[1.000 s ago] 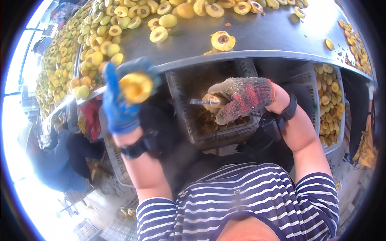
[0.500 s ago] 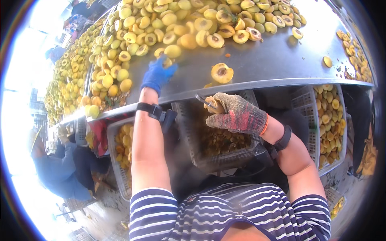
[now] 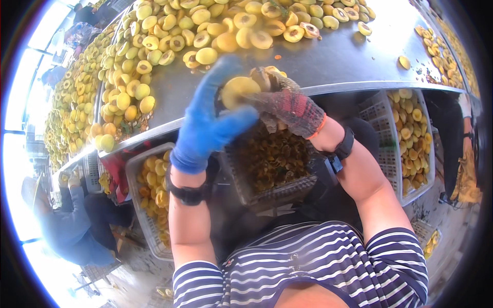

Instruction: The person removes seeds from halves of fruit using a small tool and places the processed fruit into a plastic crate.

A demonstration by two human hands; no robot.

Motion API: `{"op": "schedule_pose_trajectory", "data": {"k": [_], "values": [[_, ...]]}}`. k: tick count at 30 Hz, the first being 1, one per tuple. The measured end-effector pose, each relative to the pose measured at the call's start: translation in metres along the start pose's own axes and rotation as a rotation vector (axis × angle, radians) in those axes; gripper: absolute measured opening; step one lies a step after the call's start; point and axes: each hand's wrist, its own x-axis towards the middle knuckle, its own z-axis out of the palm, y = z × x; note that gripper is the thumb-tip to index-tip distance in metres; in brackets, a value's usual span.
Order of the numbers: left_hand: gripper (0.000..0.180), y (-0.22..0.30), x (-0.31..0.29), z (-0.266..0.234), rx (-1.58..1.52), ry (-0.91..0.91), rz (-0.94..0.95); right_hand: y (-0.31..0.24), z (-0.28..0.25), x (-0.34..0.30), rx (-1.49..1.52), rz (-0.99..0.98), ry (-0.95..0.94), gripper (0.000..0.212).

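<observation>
In front of me, at the table's near edge, my left hand (image 3: 213,120) in a blue glove curls round a halved yellow peach (image 3: 238,92); hand and fruit are smeared by motion. Against the fruit's right side is my right hand (image 3: 295,105), in a grey and red knit glove, its fingers closed. The small hooked metal tool that showed in this hand earlier is mostly hidden by blur and fingers now. Just beyond the right hand, part of another peach half (image 3: 277,72) shows on the metal table (image 3: 328,66). Below my hands stands a crate (image 3: 285,190) holding brown pits and scraps.
A big heap of peach halves (image 3: 169,31) covers the table's far and left parts. Crates of halves stand under the edge at left (image 3: 134,179) and right (image 3: 395,128). A person (image 3: 77,215) sits at the left; another person's arm (image 3: 467,133) shows at the right.
My left hand has come back from the heap toward my right hand, now with a peach half in it. My right hand has moved slightly up. The view has shifted a little.
</observation>
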Motion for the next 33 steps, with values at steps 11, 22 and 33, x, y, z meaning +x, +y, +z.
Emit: {"op": "schedule_pose_trajectory", "data": {"k": [11,22,33], "values": [[0.037,-0.052,-0.001,0.033,-0.313,0.243,-0.24,0.027,0.016,0.028,-0.516,-0.622,0.374,0.029],[0.033,-0.031,0.001,0.034,-0.399,0.346,-0.249,0.024,0.034,0.019,0.248,-0.078,0.177,0.021],[0.036,-0.017,0.006,0.055,-0.454,0.522,-0.368,0.031,0.023,0.02,0.167,-0.183,0.039,0.021]]}}
